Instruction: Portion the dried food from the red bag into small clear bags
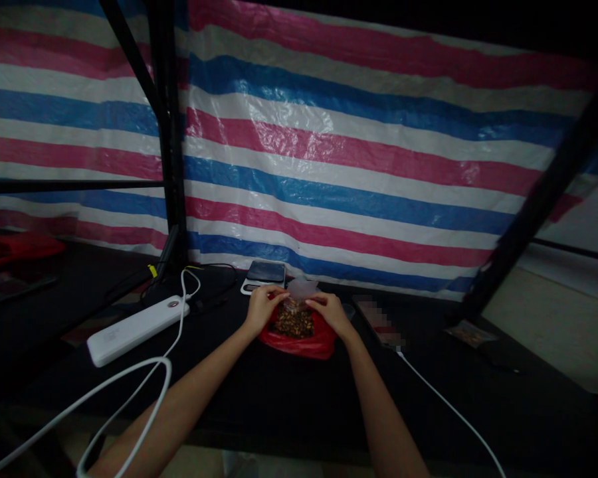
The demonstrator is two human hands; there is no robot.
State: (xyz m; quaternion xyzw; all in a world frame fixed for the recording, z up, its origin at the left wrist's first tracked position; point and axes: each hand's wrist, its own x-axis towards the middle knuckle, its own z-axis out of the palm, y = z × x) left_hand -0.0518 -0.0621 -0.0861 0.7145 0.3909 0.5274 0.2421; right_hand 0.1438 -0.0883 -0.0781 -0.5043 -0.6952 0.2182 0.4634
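Note:
A small clear plastic bag [303, 288] is pinched at its two sides between my hands. My left hand [265, 308] grips its left edge with thumb and fingers together. On the opposite edge, my right hand [333, 313] pinches in the same way. Right below the clear bag lies an opened red plastic bag [299, 346], holding a heap of small brown and yellowish pieces [293, 323]. Whether any pieces are inside the clear bag is too dim to make out. Behind my left hand stands a small digital scale [265, 273] with a dark top.
A white power strip [138, 330] and its looping white cable [167, 378] lie left. To the right are a phone [379, 323] on a white charging cord [443, 398] and a small filled packet [471, 334]. Black frame posts [172, 133] and a striped tarp [349, 159] stand behind.

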